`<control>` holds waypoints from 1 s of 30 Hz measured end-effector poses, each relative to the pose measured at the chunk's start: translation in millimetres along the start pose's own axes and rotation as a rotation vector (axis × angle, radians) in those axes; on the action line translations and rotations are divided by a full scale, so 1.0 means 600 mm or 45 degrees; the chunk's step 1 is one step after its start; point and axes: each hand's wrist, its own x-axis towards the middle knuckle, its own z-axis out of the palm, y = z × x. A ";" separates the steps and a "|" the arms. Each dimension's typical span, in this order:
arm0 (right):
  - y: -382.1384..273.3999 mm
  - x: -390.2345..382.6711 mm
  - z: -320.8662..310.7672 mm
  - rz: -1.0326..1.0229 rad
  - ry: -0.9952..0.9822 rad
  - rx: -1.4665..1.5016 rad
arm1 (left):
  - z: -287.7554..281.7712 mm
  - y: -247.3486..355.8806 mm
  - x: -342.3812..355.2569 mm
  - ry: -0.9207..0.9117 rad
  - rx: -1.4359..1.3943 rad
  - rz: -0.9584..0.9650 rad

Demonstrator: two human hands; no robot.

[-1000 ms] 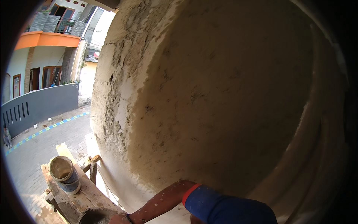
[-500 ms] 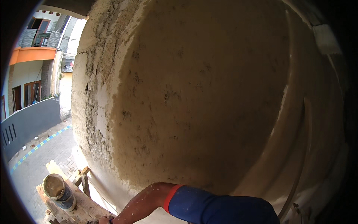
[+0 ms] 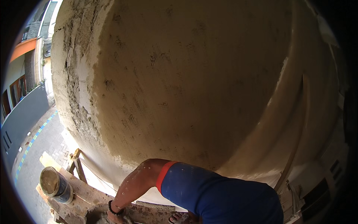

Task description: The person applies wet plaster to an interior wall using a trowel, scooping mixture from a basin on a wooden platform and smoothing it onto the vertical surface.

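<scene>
My right arm, in a blue sleeve with a red cuff, bends across the lower part of the head view. At the bottom edge my right hand (image 3: 116, 218), below a dark beaded bracelet (image 3: 116, 209), reaches down into a tub (image 3: 89, 213) with grey wet material in it. The fingers are mostly cut off by the frame edge, so what they hold, if anything, cannot be made out. Specks of pale plaster dot the forearm. My left hand is out of view. In front stands a wall (image 3: 186, 89) with a wide patch of damp brown plaster.
A bucket (image 3: 56, 183) stands on wooden planks (image 3: 80, 190) at lower left, beside a wooden post (image 3: 79, 168). A sandalled foot (image 3: 179, 217) shows at the bottom. A hose-like strip (image 3: 304, 123) hangs at right. Below lies a paved street (image 3: 48, 142) with a grey wall (image 3: 26, 112).
The view has shifted, so the wall sits further left and up. My right hand has come further into view over the tub, and the tub and a foot now show.
</scene>
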 end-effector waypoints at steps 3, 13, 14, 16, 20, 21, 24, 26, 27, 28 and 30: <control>-0.005 0.000 0.023 -0.059 -0.052 0.045 | -0.018 -0.006 -0.005 0.018 0.005 0.007; -0.023 -0.013 0.093 -0.415 0.154 0.189 | -0.111 -0.045 -0.018 0.240 -0.138 0.071; -0.023 -0.037 0.117 -0.357 0.296 0.171 | -0.112 -0.060 -0.042 0.233 -0.187 0.043; -0.038 -0.098 0.007 -0.126 0.106 0.482 | -0.133 -0.068 -0.064 0.277 -0.328 0.040; -0.072 -0.189 -0.139 0.886 -0.092 1.848 | -0.127 -0.064 -0.069 0.069 -0.300 0.216; -0.070 -0.198 -0.129 0.841 0.023 1.672 | -0.127 -0.065 -0.067 0.120 -0.345 0.212; -0.077 -0.160 -0.184 0.696 0.171 1.139 | -0.180 -0.073 -0.064 0.234 -0.401 0.241; -0.086 -0.145 -0.234 0.658 0.025 0.714 | -0.191 -0.081 -0.065 0.221 -0.407 0.229; -0.091 -0.144 -0.241 0.646 0.015 0.719 | -0.198 -0.080 -0.069 0.154 -0.376 0.206; -0.090 -0.149 -0.248 0.589 0.036 0.522 | -0.195 -0.078 -0.070 0.076 -0.346 0.192; -0.088 -0.155 -0.239 0.543 0.074 0.338 | -0.194 -0.083 -0.067 0.095 -0.342 0.201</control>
